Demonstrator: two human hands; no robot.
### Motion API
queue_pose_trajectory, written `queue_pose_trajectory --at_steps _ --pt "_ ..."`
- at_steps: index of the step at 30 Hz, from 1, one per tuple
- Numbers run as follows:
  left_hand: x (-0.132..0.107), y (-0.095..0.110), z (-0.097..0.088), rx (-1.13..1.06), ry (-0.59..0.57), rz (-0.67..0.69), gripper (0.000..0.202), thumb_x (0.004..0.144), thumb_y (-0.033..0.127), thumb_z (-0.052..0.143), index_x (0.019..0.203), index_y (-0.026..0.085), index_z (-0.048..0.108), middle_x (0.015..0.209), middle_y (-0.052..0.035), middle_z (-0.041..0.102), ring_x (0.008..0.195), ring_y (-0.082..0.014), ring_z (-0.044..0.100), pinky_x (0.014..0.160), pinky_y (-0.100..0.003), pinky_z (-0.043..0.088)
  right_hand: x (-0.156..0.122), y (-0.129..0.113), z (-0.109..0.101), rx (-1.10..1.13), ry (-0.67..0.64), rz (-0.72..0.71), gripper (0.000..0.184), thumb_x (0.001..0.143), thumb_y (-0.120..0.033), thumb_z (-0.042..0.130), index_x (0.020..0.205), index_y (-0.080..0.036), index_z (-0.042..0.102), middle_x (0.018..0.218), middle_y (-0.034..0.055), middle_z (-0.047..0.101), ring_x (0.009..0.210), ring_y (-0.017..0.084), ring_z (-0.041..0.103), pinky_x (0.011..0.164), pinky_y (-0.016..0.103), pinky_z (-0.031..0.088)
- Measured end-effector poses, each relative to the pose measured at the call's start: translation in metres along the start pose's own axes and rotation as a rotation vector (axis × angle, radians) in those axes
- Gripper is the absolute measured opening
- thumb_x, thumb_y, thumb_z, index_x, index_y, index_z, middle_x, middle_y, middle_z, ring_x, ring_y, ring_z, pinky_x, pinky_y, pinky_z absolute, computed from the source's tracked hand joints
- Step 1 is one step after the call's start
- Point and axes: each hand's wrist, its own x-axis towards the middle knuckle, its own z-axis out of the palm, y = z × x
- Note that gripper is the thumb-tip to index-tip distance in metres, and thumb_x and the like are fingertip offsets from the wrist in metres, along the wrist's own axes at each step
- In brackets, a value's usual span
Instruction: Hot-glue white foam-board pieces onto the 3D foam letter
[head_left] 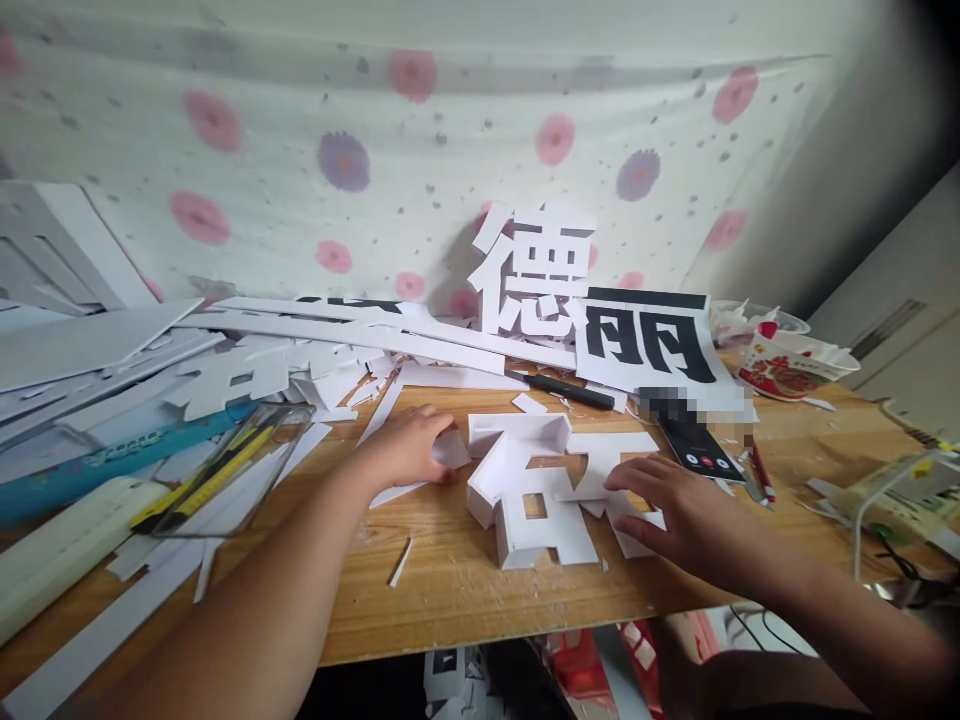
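Fitting side walls onto a white cut-out character (566,520), by the look of it; it lies on the table (450,615) at lower centre of the frame, walls up on its left part. Left hand (412,445) pinches a small white piece (451,450) just beside it. Right hand (675,505) half-open, fingertips at the character's right part; can't tell if pressing. Next move likely calls for lining the piece up with a bare edge, right hand steadying.
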Motion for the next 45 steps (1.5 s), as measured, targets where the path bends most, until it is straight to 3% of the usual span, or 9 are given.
queue_pose_trajectory --at_steps 5,8,12,18,22,26,29,33,45 --pt "0.0 -0.005 -0.008 0.069 0.083 -0.119 0.045 0.062 0.03 0.067 0.106 0.024 0.061 0.114 -0.0091 0.058 0.102 -0.0301 0.059 0.085 -0.04 0.048 -0.001 -0.002 -0.004 0.042 0.053 0.029 0.024 0.088 -0.03 0.053 0.106 -0.02 0.065 0.112 0.0108 0.066 0.104 0.028 0.061 0.091 0.049 0.05" --pt "-0.007 0.0 -0.022 0.136 0.455 -0.229 0.05 0.069 0.036 0.065 0.116 0.022 0.057 0.117 -0.014 0.053 0.099 -0.0339 0.06 0.082 -0.047 0.05 0.0 -0.012 -0.015 0.232 0.147 0.121 0.024 0.09 -0.036 0.053 0.105 -0.021 0.064 0.107 0.0097 0.067 0.093 0.024 0.064 0.082 0.043 0.054" --pt "-0.029 0.034 -0.024 0.148 1.084 0.367 0.07 0.069 0.028 0.075 0.131 0.021 0.045 0.119 -0.0126 0.055 0.109 -0.0295 0.057 0.094 -0.043 0.049 0.008 -0.04 -0.029 0.665 0.278 0.104 0.035 0.088 -0.039 0.059 0.119 -0.022 0.058 0.111 0.0094 0.065 0.093 0.02 0.063 0.078 0.035 0.055" --pt "-0.048 0.082 0.0 0.138 0.825 0.963 0.046 0.074 0.026 0.074 0.113 0.025 0.05 0.113 -0.0071 0.067 0.104 -0.021 0.064 0.095 -0.043 0.051 0.024 -0.083 -0.027 1.092 0.169 -0.094 0.068 0.082 -0.022 0.066 0.142 -0.022 0.035 0.113 0.0081 0.066 0.091 0.017 0.064 0.079 0.033 0.055" --pt "-0.041 0.075 0.005 -0.086 0.778 0.812 0.046 0.077 0.031 0.072 0.118 0.028 0.05 0.121 -0.0045 0.064 0.11 -0.0221 0.062 0.109 -0.051 0.04 0.022 -0.072 -0.029 1.014 0.282 0.082 0.026 0.08 -0.02 0.066 0.106 -0.019 0.065 0.093 0.0036 0.07 0.078 0.014 0.065 0.07 0.027 0.054" --pt "-0.025 0.054 0.004 -0.547 0.861 0.295 0.036 0.081 0.033 0.065 0.114 0.023 0.057 0.112 -0.007 0.065 0.1 -0.0227 0.064 0.096 -0.046 0.052 0.005 -0.028 -0.037 1.068 0.363 0.24 0.016 0.075 -0.025 0.074 0.088 -0.021 0.067 0.079 -0.0009 0.067 0.065 0.01 0.061 0.057 0.023 0.051" --pt "-0.017 0.043 0.002 -0.545 0.42 0.089 0.037 0.078 0.045 0.066 0.108 0.025 0.061 0.113 -0.0071 0.064 0.1 -0.0255 0.064 0.092 -0.049 0.053 -0.01 0.004 -0.035 1.053 0.308 0.31 0.017 0.073 -0.029 0.076 0.084 -0.021 0.066 0.071 -0.0012 0.066 0.062 0.012 0.062 0.056 0.024 0.05" --pt "-0.016 0.037 -0.006 -0.381 0.067 0.186 0.058 0.073 0.05 0.07 0.126 0.039 0.05 0.139 -0.001 0.048 0.13 -0.0288 0.044 0.109 -0.053 0.039 -0.017 0.021 -0.027 0.893 0.212 0.328 0.015 0.074 -0.029 0.073 0.083 -0.021 0.064 0.077 0.0016 0.067 0.069 0.016 0.064 0.06 0.027 0.051" --pt "-0.023 0.033 -0.011 -0.033 0.12 0.441 0.054 0.068 0.036 0.077 0.119 0.034 0.058 0.122 -0.0048 0.053 0.11 -0.0251 0.056 0.093 -0.037 0.053 -0.009 0.021 -0.017 0.712 0.108 0.108 0.005 0.084 -0.023 0.059 0.086 -0.025 0.063 0.086 0.003 0.068 0.086 0.022 0.064 0.068 0.033 0.053"
